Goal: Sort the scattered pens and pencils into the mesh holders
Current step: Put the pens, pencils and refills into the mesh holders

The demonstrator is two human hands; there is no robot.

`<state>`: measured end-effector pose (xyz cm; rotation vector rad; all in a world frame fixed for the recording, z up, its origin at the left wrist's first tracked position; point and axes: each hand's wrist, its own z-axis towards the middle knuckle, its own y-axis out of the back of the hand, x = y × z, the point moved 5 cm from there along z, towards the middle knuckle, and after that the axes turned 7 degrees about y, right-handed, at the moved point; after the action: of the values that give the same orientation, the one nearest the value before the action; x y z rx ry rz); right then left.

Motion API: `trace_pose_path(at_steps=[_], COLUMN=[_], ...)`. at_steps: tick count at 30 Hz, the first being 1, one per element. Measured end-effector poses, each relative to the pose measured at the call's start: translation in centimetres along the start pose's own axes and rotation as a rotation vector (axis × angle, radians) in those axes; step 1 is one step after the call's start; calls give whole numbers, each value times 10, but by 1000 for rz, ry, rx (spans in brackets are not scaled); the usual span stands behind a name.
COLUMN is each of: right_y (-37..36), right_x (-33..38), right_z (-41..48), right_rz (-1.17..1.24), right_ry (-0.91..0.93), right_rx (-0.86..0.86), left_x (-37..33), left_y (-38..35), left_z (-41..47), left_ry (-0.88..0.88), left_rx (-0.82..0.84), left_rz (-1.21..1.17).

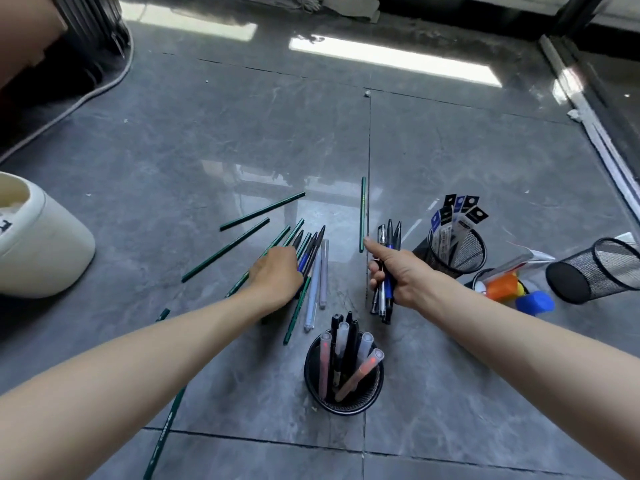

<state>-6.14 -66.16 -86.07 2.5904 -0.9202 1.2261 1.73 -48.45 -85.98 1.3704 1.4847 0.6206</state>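
Green pencils (pixel 227 249) lie scattered on the grey floor tiles, one more (pixel 362 213) lying straight near a tile joint. My left hand (pixel 277 277) rests on a cluster of dark pens (pixel 310 249) and pencils, fingers closed over them. My right hand (pixel 398 273) grips a bundle of several pens (pixel 389 237), thumb stretched toward the straight pencil. A black mesh holder (pixel 346 403) near me stands upright with several pens in it. A second mesh holder (pixel 465 254) holds packaged refills. A third mesh holder (pixel 595 268) lies on its side, empty.
A cream plastic bucket (pixel 41 247) stands at the left. Orange, yellow and blue items (pixel 516 292) sit between the right-hand holders. A grey cable (pixel 104 84) runs at the far left. A window track (pixel 595 133) borders the right side.
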Motion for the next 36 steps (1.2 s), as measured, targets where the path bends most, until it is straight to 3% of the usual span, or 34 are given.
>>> trace_pose_path(at_steps=[5, 13, 19, 27, 32, 36], right_y=[-3, 1, 0, 3, -9, -20], right_x=[-13, -15, -17, -22, -17, -10], right_z=[4, 6, 6, 10, 6, 1], right_rz=[-9, 7, 9, 13, 47, -25], right_ry=[-40, -57, -66, -85, -89, -41], right_rx=[9, -14, -13, -17, 51, 125], left_x=[-10, -18, -20, -29, -34, -62], left_y=[-2, 10, 0, -7, 14, 25], left_z=[-4, 4, 8, 8, 10, 1], left_ry=[13, -5, 42, 16, -52, -185], left_rx=[26, 3, -30, 54, 19, 142], left_rz=[124, -65, 72, 202, 16, -219])
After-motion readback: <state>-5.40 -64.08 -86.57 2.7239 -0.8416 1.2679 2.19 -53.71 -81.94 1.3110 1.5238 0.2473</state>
